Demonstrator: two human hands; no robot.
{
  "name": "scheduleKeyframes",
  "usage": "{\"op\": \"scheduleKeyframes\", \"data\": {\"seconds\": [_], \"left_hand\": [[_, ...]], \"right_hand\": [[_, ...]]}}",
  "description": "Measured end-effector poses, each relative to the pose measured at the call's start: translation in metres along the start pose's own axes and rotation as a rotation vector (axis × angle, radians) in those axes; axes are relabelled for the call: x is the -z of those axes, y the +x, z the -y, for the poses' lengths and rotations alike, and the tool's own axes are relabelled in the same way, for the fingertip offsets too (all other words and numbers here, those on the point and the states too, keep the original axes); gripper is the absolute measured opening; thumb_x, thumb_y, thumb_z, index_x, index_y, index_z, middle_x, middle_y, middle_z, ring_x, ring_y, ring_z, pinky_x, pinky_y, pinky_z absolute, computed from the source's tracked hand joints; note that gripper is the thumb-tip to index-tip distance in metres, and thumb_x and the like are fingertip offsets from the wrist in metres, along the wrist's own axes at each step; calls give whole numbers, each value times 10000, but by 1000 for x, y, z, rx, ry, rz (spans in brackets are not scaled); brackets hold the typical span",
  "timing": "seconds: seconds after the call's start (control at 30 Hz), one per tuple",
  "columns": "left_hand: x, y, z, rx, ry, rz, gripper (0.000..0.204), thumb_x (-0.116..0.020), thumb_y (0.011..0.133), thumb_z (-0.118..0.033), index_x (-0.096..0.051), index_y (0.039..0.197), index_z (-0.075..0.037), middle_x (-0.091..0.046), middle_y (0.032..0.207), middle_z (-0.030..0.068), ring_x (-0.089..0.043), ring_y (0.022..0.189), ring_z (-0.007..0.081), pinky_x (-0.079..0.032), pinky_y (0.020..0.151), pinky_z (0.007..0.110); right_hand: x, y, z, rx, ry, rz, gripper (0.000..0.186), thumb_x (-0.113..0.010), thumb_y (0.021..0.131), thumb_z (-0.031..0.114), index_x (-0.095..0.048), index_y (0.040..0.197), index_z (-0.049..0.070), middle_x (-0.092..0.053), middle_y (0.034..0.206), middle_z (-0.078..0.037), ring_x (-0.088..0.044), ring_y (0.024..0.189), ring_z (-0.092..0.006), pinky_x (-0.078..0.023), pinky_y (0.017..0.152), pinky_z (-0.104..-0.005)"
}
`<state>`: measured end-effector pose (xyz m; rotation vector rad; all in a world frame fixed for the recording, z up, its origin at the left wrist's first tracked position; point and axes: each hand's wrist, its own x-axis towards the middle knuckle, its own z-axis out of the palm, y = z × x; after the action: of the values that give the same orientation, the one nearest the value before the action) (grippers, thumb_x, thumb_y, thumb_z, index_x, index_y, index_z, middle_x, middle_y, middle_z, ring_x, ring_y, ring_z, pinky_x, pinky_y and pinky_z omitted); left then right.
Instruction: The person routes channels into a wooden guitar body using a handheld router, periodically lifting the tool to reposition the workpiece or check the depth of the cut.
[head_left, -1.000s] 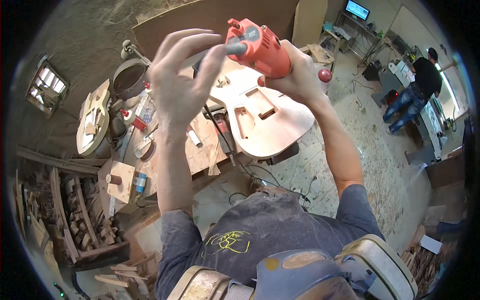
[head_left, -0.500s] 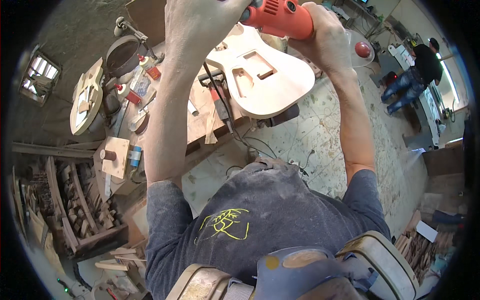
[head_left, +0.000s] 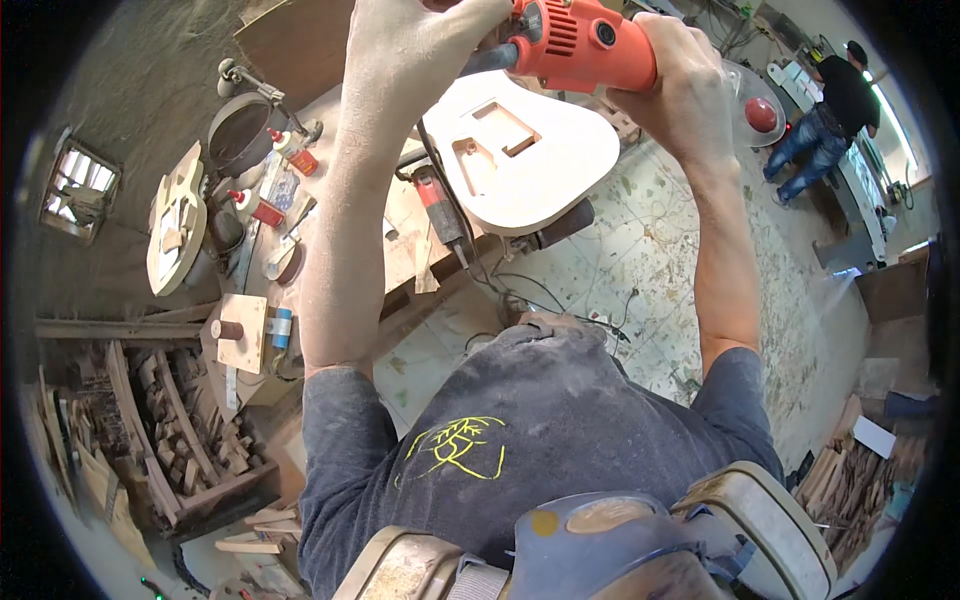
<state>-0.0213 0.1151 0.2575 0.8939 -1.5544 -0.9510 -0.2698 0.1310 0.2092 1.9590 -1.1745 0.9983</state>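
Observation:
My right hand (head_left: 685, 95) is wrapped around the back end of an orange power tool (head_left: 575, 50) with vent slots and a round black part on its side. My left hand (head_left: 425, 40) grips at its front end, partly cut off by the upper edge, which also hides the tool's working end. Below the tool lies a pale wooden guitar body (head_left: 550, 170) with routed cavities, its far part covered by my left hand and the tool. It rests over the edge of a workbench (head_left: 400, 270).
A red-and-black power tool (head_left: 440, 210) with a cord lies beside the guitar body. Red-and-white glue bottles (head_left: 258, 207), a lamp (head_left: 235, 80) and another guitar body (head_left: 178, 225) stand left. Wood offcuts fill a crate (head_left: 230, 490). A person (head_left: 830, 110) stands far right.
Both hands and the orange power tool have shifted right and slightly down in the picture. The guitar body appears a little further left and higher.

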Motion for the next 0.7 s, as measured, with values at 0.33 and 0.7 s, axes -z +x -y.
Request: {"op": "scheduleKeyframes", "data": {"seconds": [0.33, 0.7], "left_hand": [[34, 55, 91, -154, 108, 187, 293, -706, 898, -282, -725, 1037, -25, -731, 1005, 136, -707, 919, 176, -551, 890, 314], [118, 44, 307, -82, 1363, 435, 903, -814, 757, -537, -511, 1463, -63, -468, 1547, 176, -392, 1462, 389, -269, 1240, 520]], "right_hand": [[12, -23, -30, -11, 18, -72, 503, -879, 641, 108, -650, 1089, 83, -695, 1053, -86, -671, 995, -325, -541, 881, -426], [64, -178, -78, -484, 315, -203, 535, -880, 697, 43, -648, 1177, -4, -714, 1145, -100, -685, 1068, -247, -530, 938, -381]]}}
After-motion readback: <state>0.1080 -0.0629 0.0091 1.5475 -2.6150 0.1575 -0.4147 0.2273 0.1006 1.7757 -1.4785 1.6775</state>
